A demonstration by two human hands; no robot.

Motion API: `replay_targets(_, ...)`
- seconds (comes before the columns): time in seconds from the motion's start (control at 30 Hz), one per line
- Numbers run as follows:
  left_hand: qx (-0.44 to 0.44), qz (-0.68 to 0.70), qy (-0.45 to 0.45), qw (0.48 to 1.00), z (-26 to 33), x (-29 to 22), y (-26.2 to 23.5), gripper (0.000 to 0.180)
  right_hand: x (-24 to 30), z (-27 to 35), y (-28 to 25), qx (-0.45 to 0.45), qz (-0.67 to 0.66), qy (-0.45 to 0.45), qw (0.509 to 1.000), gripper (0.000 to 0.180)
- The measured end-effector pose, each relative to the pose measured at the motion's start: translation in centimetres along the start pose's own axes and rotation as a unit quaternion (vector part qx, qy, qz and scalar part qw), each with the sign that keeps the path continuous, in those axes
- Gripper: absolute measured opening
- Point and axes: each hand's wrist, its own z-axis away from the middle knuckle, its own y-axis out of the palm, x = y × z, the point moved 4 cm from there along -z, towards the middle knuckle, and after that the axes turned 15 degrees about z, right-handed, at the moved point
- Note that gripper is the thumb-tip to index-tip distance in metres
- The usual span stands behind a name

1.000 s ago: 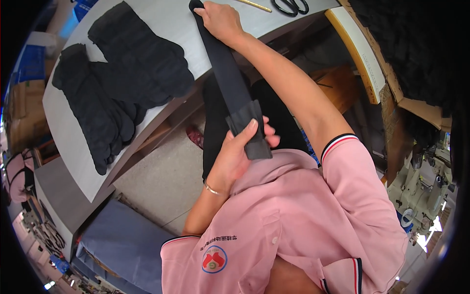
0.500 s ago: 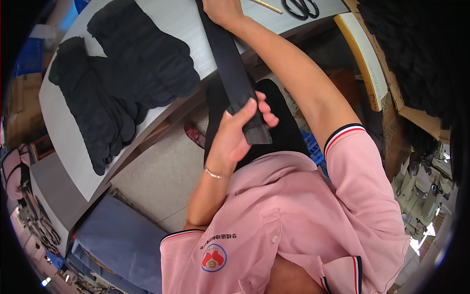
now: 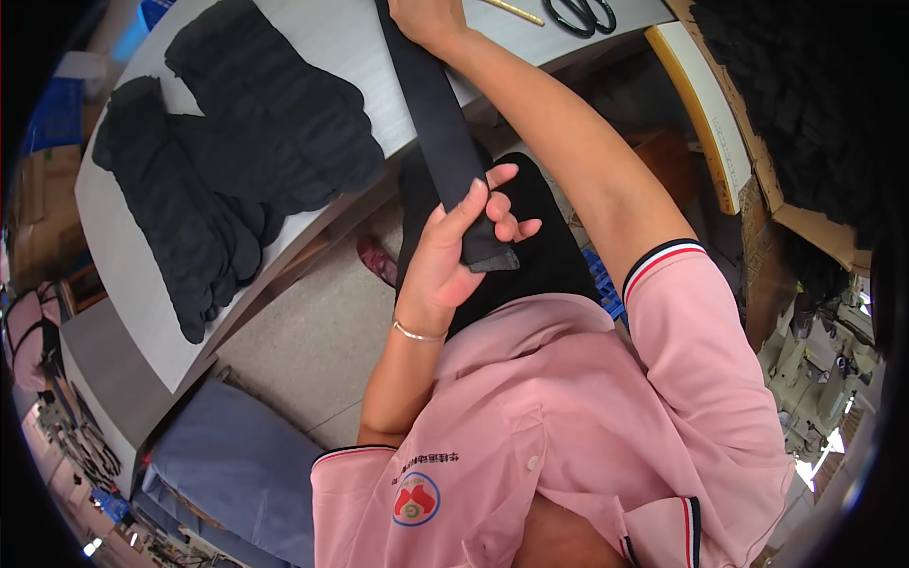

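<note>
While my left hand (image 3: pixel 453 248) clasps the lower end of the black strap (image 3: pixel 437 123), my right hand (image 3: pixel 428 17) presses its upper length flat on the grey table (image 3: pixel 369 57); black scissors (image 3: pixel 579 13) nearby.

Black strip (image 3: pixel 445 142), taut off table edge

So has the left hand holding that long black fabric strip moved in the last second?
Yes. The left hand slid up the long black fabric strip, toward the grey table edge.

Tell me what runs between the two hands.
In the head view, a black fabric strip spans the stretch: the right hand presses it onto the grey table, and the left hand grips its lower end.
</note>
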Motion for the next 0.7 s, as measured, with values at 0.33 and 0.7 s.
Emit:
replay_targets(0.33, -0.050, -0.101, -0.010, 0.994, 8.6, 3.2, -2.7, 0.038, -0.6, -0.7, 1.3, 0.016, -0.112, 0.012, 0.994, 0.032)
replay_targets(0.7, -0.235, -0.245, 0.218, 0.915, 10.0, -0.7, -7.5, 0.018, -1.0, -1.1, 2.2, 0.058, -0.089, 0.046, 0.993, 0.035)
